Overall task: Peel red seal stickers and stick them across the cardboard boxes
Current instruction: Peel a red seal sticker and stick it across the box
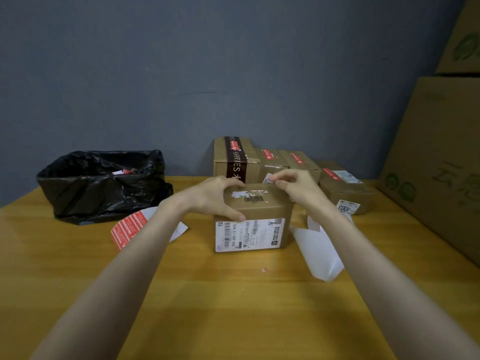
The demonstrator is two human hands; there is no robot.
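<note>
Cardboard box sits mid-table. White shipping label with barcodes on its near face, print too small to read. Left hand grips the box's top left edge, thumb on the front. Right hand pinches a small pale strip at the far top edge, possibly a sticker. Red sticker sheet lies left of the box. Behind, sealed boxes carry red seals; dark tape reads "…RRIES", a side label "4003". Black bin bag holds paper scraps.
</note>
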